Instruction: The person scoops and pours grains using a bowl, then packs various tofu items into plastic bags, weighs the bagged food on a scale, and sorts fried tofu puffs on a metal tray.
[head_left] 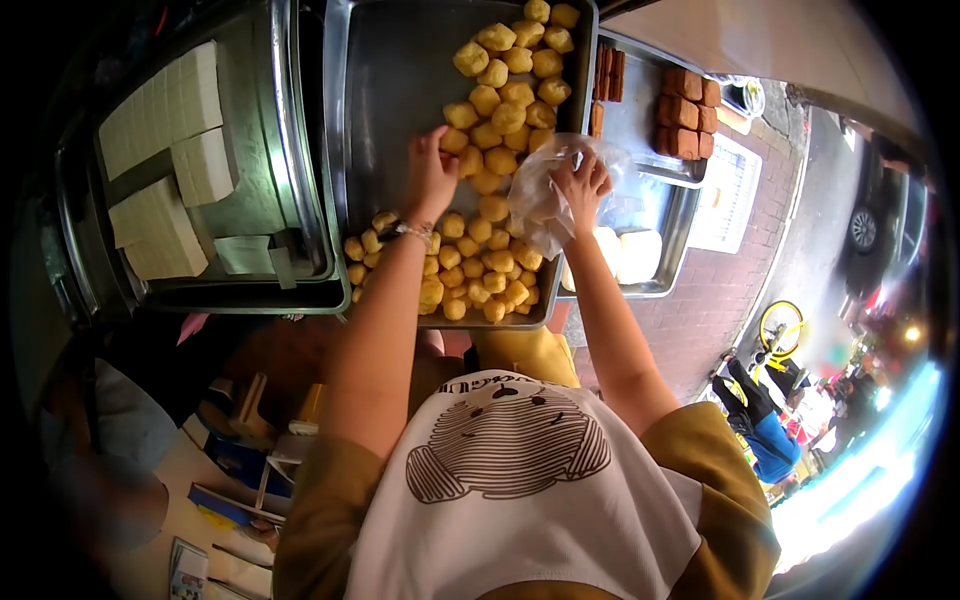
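Observation:
A deep metal tray (390, 90) in front of me holds many golden fried tofu puffs (508, 117), larger ones along its right side and smaller ones (495, 283) at the near end. My left hand (432, 180) reaches over the middle of the tray, its fingers and thumb curled around a tofu puff (454, 140) at the edge of the pile. On the tray's right side, my right hand (580, 190) grips a clear plastic bag (540, 205), which hangs crumpled over the tray's rim and some puffs. Whether anything is inside the bag, I cannot tell.
At left, another tray (255, 150) bears blocks of white tofu (160, 110). Brown tofu blocks (685, 115) and white pieces (637, 255) lie in trays to the right. A person sits or stands at lower left; beyond the stall are a brick pavement (665, 340) and a yellow bicycle (781, 330).

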